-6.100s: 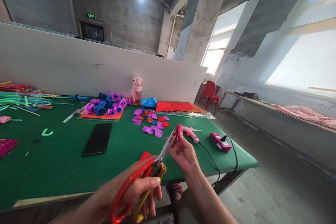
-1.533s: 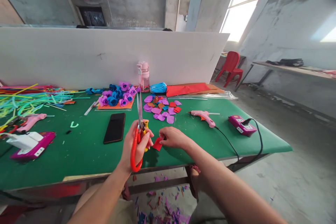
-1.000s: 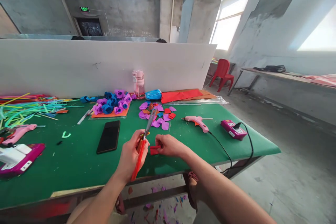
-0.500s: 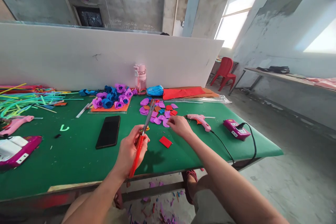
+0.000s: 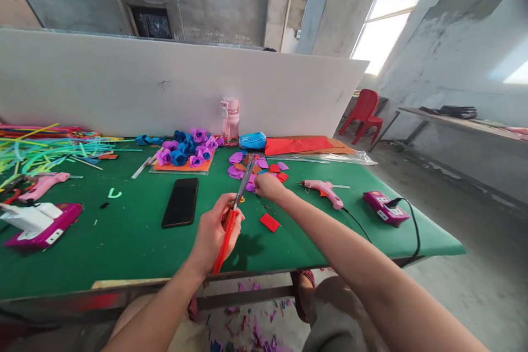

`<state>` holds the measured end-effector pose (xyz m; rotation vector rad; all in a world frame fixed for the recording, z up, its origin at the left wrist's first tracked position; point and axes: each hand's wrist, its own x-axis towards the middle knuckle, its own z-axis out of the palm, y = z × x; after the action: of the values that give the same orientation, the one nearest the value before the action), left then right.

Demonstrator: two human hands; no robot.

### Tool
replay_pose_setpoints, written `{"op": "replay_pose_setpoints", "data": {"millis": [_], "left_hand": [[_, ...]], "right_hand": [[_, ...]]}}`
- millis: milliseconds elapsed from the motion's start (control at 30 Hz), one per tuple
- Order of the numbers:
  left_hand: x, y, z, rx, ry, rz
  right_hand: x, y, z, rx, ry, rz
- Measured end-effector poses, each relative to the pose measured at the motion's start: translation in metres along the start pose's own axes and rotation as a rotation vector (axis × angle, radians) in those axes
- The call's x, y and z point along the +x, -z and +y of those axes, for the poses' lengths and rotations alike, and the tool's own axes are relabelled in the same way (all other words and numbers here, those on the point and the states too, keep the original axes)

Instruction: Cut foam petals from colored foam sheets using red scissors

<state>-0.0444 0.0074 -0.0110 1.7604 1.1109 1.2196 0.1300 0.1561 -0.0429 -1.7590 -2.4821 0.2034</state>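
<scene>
My left hand [image 5: 212, 231] is closed round the scissors [image 5: 225, 243], which have red handles and point away from me with the blades together. Cut paper pieces [image 5: 236, 158] in purple, red, blue and brown lie scattered past the blades. Over their near right side is my right hand [image 5: 270, 186], its fingers curled down among the purple pieces. The hand itself hides the fingertips, so whether a piece is between them does not show. Closer to me, a red rectangular piece [image 5: 269, 223] lies flat on the green table cover [image 5: 136, 247].
To the right are a pink glue gun [image 5: 324, 190] and a purple power strip [image 5: 385, 208] with its cord. A black phone [image 5: 180, 203], purple and blue paper flowers [image 5: 187, 148] and coloured strips [image 5: 49, 151] lie left. Behind stand a pink bottle [image 5: 230, 121] and a white board [image 5: 185, 82].
My right hand has moved further into the cut pieces and curled over them. The view has turned slightly left. My left hand still holds the scissors in much the same pose.
</scene>
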Motion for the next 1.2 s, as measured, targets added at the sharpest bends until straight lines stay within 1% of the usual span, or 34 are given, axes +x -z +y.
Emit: {"op": "replay_pose_setpoints", "data": {"millis": [100, 233, 367, 500, 600, 867, 1067, 1200], "left_hand": [[-0.001, 0.001, 0.001, -0.003, 0.003, -0.010], [-0.002, 0.003, 0.004, -0.019, 0.001, 0.001], [-0.002, 0.003, 0.005, -0.062, 0.009, 0.007], [-0.001, 0.003, 0.004, -0.066, 0.013, 0.003], [0.000, 0.003, 0.003, -0.072, 0.021, 0.001], [0.000, 0.005, 0.004, -0.073, 0.026, 0.009], [0.000, 0.007, 0.006, -0.078, 0.043, 0.013], [-0.001, 0.009, 0.008, -0.084, 0.042, 0.015]], "right_hand": [[0.002, 0.002, 0.004, 0.039, 0.000, 0.010], [0.005, 0.011, 0.014, 0.141, -0.021, 0.019], [0.004, 0.018, 0.027, 0.274, -0.047, -0.011], [0.005, 0.018, 0.035, 0.380, -0.093, -0.021], [0.006, 0.017, 0.035, 0.433, -0.111, -0.015], [0.014, 0.016, 0.020, 0.542, -0.113, -0.008], [0.020, 0.015, 0.025, 0.658, -0.112, -0.071], [0.019, 0.020, 0.027, 0.783, -0.107, -0.087]]}}
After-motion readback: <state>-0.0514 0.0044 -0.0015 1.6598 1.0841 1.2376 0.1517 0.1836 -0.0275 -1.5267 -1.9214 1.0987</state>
